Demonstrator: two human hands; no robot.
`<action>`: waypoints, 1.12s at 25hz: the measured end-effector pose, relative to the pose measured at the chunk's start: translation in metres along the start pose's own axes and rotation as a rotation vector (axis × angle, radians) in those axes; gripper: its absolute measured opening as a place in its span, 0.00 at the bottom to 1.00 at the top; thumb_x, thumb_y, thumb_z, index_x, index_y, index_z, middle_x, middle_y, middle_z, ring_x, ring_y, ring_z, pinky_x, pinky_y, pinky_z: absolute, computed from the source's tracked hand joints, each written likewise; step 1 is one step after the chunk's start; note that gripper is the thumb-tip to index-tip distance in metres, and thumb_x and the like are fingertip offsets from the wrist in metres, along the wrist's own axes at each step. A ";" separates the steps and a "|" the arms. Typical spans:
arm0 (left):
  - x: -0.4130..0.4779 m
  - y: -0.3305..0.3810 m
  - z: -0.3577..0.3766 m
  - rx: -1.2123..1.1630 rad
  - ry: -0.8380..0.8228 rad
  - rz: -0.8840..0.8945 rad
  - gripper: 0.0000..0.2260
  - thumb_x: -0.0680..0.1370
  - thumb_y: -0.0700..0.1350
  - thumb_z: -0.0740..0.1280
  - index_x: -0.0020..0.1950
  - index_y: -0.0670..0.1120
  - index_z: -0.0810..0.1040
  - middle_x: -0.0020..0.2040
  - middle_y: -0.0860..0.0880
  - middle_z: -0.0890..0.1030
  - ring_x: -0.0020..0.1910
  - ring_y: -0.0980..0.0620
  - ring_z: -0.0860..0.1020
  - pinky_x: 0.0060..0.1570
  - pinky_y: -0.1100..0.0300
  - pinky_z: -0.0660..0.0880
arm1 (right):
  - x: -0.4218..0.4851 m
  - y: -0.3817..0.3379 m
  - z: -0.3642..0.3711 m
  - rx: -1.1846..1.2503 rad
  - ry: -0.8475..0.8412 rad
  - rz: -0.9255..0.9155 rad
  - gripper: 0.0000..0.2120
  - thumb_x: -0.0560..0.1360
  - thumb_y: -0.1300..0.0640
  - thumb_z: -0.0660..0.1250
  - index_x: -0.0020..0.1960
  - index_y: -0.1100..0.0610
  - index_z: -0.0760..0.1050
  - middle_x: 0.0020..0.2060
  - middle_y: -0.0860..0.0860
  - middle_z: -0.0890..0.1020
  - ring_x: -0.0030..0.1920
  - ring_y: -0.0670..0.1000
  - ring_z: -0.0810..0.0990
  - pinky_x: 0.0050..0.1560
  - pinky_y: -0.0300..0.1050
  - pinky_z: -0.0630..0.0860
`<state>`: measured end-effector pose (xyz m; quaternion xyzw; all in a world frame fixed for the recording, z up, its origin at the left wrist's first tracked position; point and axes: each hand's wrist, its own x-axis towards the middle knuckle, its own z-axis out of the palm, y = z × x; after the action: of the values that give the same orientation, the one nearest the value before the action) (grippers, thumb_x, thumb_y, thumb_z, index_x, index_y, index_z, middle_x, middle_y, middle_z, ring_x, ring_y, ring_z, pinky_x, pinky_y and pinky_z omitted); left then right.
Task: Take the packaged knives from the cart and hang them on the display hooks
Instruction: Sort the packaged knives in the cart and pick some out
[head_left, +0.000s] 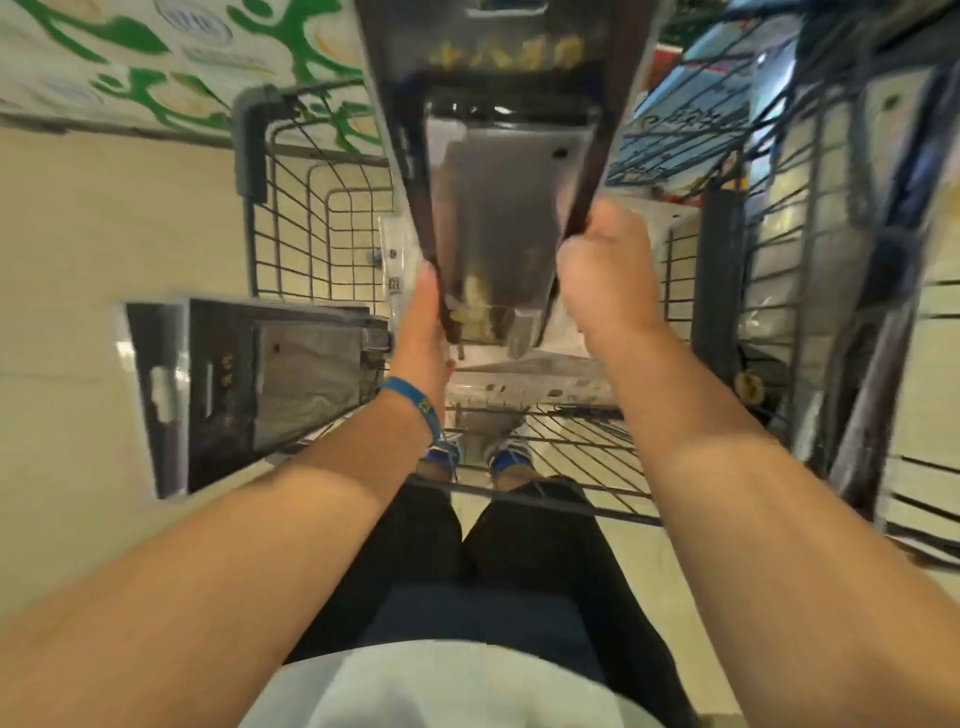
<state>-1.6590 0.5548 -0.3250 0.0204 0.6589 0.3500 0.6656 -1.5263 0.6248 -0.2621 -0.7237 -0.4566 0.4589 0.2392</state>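
A packaged knife (498, 208) is held above the cart (291, 208), gripped at its lower edges by the left hand (423, 317), fingers hidden behind it, and the curled right hand (602, 275). Its top is cut off and its print blurred past reading

Warm, even indoor light, fairly bright, with only soft shadows. Motion blur smears everything, worst on the right, where the cart (769, 291) wires streak. White glare patches sit on the held pack (498, 208) and the left pack (161, 387). Wide-angle distortion bends the floor (78, 249) near the edges.
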 end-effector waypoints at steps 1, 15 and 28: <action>-0.014 0.011 -0.002 0.121 -0.028 0.079 0.31 0.69 0.73 0.61 0.64 0.57 0.77 0.62 0.61 0.79 0.62 0.60 0.74 0.62 0.57 0.67 | -0.005 -0.013 -0.007 0.079 -0.018 -0.016 0.21 0.70 0.73 0.59 0.36 0.48 0.77 0.28 0.37 0.81 0.34 0.34 0.78 0.30 0.29 0.70; -0.159 0.088 0.052 -0.118 -0.151 0.332 0.20 0.80 0.45 0.69 0.68 0.44 0.67 0.57 0.46 0.81 0.50 0.49 0.83 0.59 0.46 0.78 | -0.105 -0.056 -0.087 0.332 -0.062 0.028 0.18 0.73 0.38 0.73 0.54 0.49 0.83 0.47 0.44 0.88 0.50 0.46 0.86 0.61 0.55 0.81; -0.180 0.001 0.163 0.772 -0.244 0.329 0.25 0.82 0.51 0.63 0.78 0.50 0.62 0.70 0.47 0.74 0.59 0.46 0.77 0.55 0.52 0.78 | -0.133 0.019 -0.313 0.030 0.624 -0.016 0.20 0.78 0.34 0.63 0.41 0.50 0.73 0.36 0.45 0.80 0.38 0.47 0.79 0.34 0.44 0.70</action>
<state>-1.4934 0.5374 -0.1482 0.4136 0.6460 0.1744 0.6175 -1.2638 0.5213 -0.0719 -0.8224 -0.3600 0.2194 0.3820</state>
